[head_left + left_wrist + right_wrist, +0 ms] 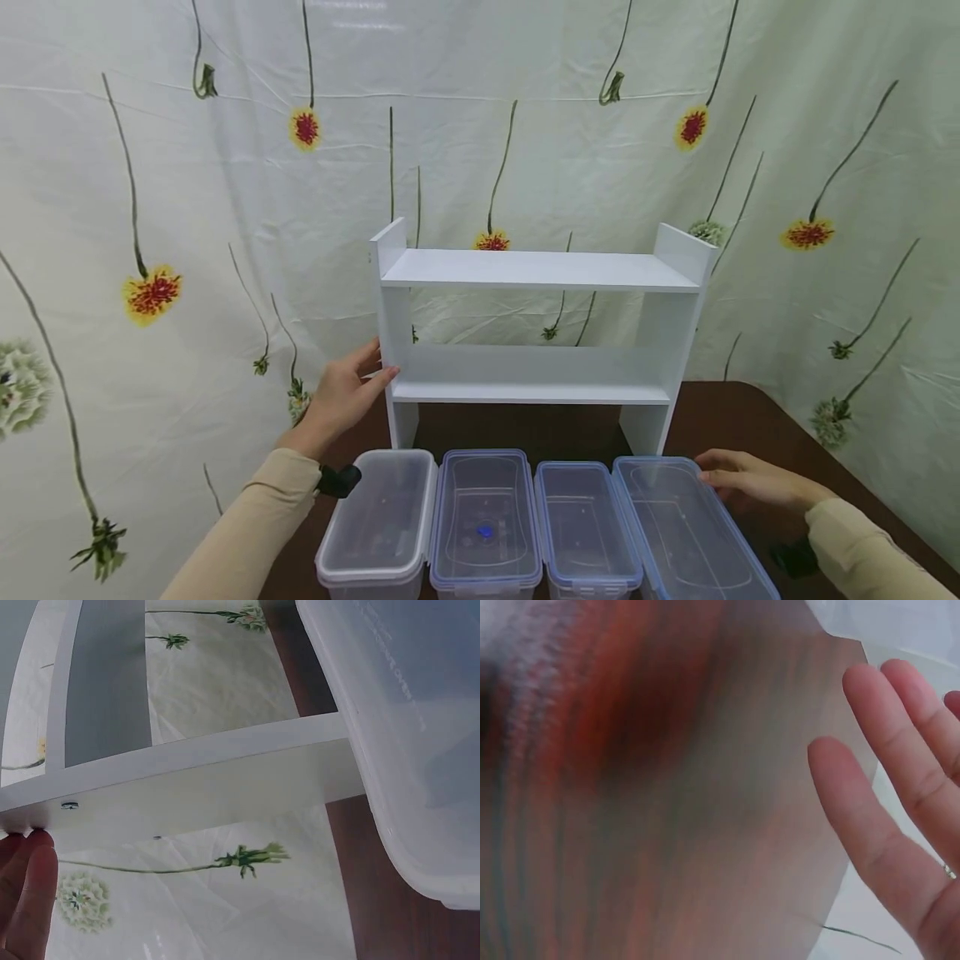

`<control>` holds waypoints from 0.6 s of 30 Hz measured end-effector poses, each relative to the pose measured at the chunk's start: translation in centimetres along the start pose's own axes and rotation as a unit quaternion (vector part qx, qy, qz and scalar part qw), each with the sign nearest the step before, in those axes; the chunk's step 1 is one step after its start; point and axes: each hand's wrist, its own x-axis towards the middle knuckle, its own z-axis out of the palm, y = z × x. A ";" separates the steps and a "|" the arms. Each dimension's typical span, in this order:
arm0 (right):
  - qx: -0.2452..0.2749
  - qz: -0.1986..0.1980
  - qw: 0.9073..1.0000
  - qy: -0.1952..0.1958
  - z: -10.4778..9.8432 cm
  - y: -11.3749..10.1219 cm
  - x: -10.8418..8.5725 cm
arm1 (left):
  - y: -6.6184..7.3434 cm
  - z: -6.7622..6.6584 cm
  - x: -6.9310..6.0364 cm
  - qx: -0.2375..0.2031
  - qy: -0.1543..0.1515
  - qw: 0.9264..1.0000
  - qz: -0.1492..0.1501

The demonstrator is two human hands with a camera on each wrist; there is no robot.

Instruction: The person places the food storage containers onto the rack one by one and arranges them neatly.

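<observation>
A white shelf unit (pixel 525 375) stands upright on the brown table. My left hand (pixel 347 398) touches the outer face of its left side panel, around the height of the lower shelf. In the left wrist view the fingertips of my left hand (pixel 28 892) meet the side panel (pixel 195 780). My right hand (pixel 761 482) is beside the far right corner of the rightmost lidded container (pixel 693 529). The right wrist view has my right hand (pixel 900 787) with fingers extended and apart, holding nothing; whether it touches the container I cannot tell.
Three more clear containers stand in a row before the shelf: one with a whitish lid (pixel 382 512), one with a blue dot (pixel 486 500), and a narrower one (pixel 587 525). The brown table (pixel 738 408) reaches a flower-patterned cloth (pixel 787 317) hanging behind.
</observation>
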 end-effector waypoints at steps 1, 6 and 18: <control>0.007 0.002 1.000 -0.002 0.1 0.1 0.0 | 0.0 0.0 0.0 0.001 0.003 1.000 0.000; 0.032 0.000 0.999 -0.007 0.6 0.7 -0.2 | 0.3 0.2 0.1 0.008 0.010 1.000 -0.007; 0.118 -0.016 0.992 -0.039 1.3 1.7 -0.6 | 0.7 0.5 0.4 0.000 -0.012 0.999 -0.033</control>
